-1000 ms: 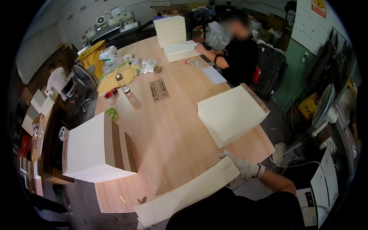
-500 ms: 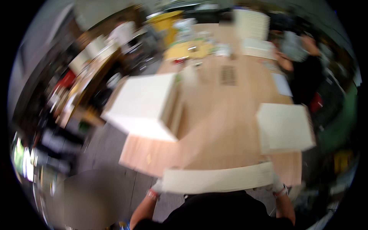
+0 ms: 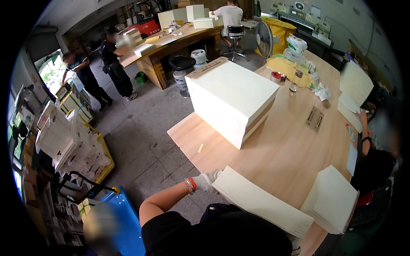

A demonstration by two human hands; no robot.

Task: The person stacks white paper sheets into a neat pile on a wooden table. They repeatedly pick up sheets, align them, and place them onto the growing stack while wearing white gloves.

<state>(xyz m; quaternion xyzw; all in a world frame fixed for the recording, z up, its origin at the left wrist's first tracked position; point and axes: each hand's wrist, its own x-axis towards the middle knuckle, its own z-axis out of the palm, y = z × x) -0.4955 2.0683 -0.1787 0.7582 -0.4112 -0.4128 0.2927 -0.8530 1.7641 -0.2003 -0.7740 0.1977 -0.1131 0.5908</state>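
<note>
A long stack of cream sheets (image 3: pixel 260 200) is held in front of my body, slanting down to the right over the table's near edge. My left hand (image 3: pixel 207 181), in a white glove with a red cuff, is closed on its left end. Of my right hand (image 3: pixel 295 242) only a sliver shows below the right end; its fingers are hidden behind the sheets. Just right of that end, another thick stack of cream sheets (image 3: pixel 331 198) lies on the wooden table (image 3: pixel 282 158). A large, block-like white stack (image 3: pixel 232 96) stands on the table's left side.
A co-worker's arm (image 3: pixel 366 136) reaches in at right beside tall cream stacks (image 3: pixel 356 83). Tape (image 3: pixel 276 77), a glass jar (image 3: pixel 295 81) and a fan (image 3: pixel 265 39) are at the far end. A blue cart (image 3: pixel 124 222) and white crates (image 3: pixel 72 141) stand left.
My view has swung to the left. The held stack, level across my front before, now slants with its right end lower. Both hands stay at its ends.
</note>
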